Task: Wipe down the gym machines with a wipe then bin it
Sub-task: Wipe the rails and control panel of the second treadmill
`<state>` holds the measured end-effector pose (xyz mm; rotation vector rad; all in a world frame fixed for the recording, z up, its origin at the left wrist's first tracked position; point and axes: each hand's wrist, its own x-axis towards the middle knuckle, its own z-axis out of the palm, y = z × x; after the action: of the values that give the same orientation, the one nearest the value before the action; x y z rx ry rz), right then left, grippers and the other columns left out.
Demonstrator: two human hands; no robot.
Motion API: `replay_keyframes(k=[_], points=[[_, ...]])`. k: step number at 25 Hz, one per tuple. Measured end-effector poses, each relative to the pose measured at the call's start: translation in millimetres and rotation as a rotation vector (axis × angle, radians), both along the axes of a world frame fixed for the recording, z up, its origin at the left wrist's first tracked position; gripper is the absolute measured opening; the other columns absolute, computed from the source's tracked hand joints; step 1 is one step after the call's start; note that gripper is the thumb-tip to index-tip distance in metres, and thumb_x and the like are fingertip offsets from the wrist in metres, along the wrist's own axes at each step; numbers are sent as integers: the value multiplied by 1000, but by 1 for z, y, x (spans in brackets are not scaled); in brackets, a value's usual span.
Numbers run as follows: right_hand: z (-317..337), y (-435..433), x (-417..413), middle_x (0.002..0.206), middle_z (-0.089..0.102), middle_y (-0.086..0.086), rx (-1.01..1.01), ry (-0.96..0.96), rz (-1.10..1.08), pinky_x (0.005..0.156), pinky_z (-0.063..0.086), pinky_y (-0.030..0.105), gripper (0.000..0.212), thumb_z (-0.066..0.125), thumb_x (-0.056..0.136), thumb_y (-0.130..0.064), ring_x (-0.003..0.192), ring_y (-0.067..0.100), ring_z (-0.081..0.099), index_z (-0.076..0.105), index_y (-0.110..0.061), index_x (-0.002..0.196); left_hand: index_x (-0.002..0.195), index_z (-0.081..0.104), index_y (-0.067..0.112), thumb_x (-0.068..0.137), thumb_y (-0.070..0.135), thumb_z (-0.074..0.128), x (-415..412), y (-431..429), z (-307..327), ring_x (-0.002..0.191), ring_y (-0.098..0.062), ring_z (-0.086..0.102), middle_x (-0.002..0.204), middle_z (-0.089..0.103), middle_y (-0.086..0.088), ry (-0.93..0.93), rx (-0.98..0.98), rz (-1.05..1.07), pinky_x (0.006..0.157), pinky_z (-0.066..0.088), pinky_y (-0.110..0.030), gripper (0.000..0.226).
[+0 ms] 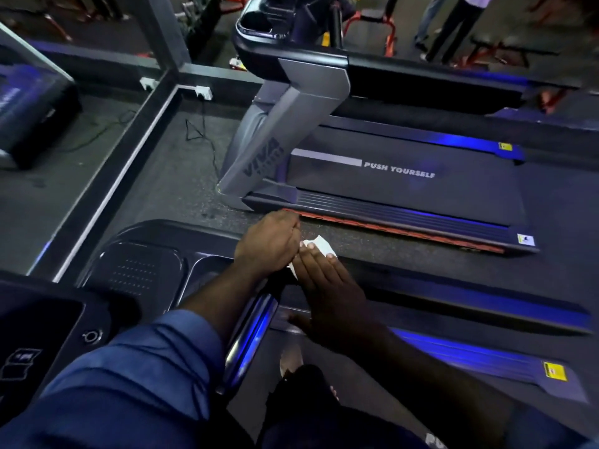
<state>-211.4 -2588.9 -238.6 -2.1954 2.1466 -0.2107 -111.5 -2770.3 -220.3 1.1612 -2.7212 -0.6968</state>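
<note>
A white wipe [319,245] lies on the black handrail [453,286] of the treadmill I stand on. My right hand [327,280] lies flat on the wipe with straight fingers, pressing it onto the rail. Only the wipe's far corner and a strip at its left edge show past the fingers. My left hand [269,243] sits just left of it with fingers curled downward at the wipe's left edge; whether it holds the wipe is hidden. The console tray [142,267] of this treadmill is to the left.
A second treadmill [405,189] marked "PUSH YOURSELF" stands just beyond, with a strip of rubber floor [181,176] between the machines. A cable and wall sockets [203,92] lie far left. People's legs [453,24] and red benches are in the background.
</note>
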Motion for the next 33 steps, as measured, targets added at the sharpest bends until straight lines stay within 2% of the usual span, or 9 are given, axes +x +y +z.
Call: replay_keyframes(k=[3, 7, 10, 14, 19, 22, 26, 31, 33], points=[[0, 44, -31, 173, 12, 7, -20, 57, -9, 126, 22, 48, 107, 51, 88, -80, 160, 23, 9, 22, -10, 164, 96, 55, 24, 92, 46, 31, -2, 4, 3, 97, -29, 62, 104, 64, -2, -62, -45, -25, 82, 54, -47, 33], [-1, 36, -4, 171, 14, 17, -74, -77, -327, 128, 14, 50, 120, 46, 84, -90, 160, 30, 9, 24, -2, 162, 95, 54, 25, 95, 51, 33, -5, 6, 3, 101, -29, 64, 113, 67, -3, -117, -76, -34, 81, 52, -44, 34], [-2, 15, 36, 172, 14, 16, -45, -140, -217, 129, 10, 47, 124, 43, 81, -93, 160, 28, 6, 23, -2, 162, 94, 53, 26, 98, 56, 27, -4, 7, 2, 108, -32, 65, 116, 69, -6, -130, -73, -48, 85, 51, -46, 40], [0, 49, -16, 173, 11, 12, 5, -41, -152, 127, 17, 48, 119, 41, 83, -91, 161, 25, 5, 17, -7, 164, 103, 63, 27, 94, 76, 27, -6, 9, 7, 107, -29, 66, 117, 71, -3, -222, -76, -33, 89, 53, -46, 61], [3, 62, -52, 170, 17, 20, 51, 2, -550, 128, 12, 50, 122, 27, 84, -94, 158, 33, 15, 22, 1, 161, 100, 63, 29, 82, 95, 27, -8, 13, 12, 104, -28, 67, 113, 71, 1, -263, -116, -70, 89, 54, -47, 77], [2, 32, -11, 171, 13, 18, 40, -96, -450, 129, 8, 49, 118, 31, 86, -90, 160, 31, 7, 18, -1, 162, 95, 62, 30, 79, 98, 25, -9, 13, 12, 101, -26, 68, 108, 72, 3, -280, -146, -93, 87, 55, -46, 78], [-1, 78, -43, 173, 10, 12, -24, -37, -249, 126, 18, 51, 121, 43, 83, -91, 161, 26, 3, 16, -5, 164, 92, 61, 30, 76, 102, 24, -9, 12, 13, 99, -25, 67, 106, 71, 3, -296, -153, -123, 87, 55, -47, 83], [5, 83, -55, 172, 10, 16, 17, -63, -578, 127, 15, 52, 127, 32, 80, -98, 160, 29, 5, 18, -2, 163, 90, 61, 29, 79, 99, 26, -12, 12, 10, 96, -26, 67, 101, 71, 3, -283, -167, -149, 85, 56, -45, 79], [3, 81, -45, 173, 8, 15, 6, -104, -553, 128, 13, 51, 129, 34, 78, -98, 161, 28, 2, 15, -3, 163, 92, 62, 28, 83, 95, 26, -11, 14, 11, 95, -25, 66, 103, 71, 2, -282, -169, -168, 82, 55, -44, 77]])
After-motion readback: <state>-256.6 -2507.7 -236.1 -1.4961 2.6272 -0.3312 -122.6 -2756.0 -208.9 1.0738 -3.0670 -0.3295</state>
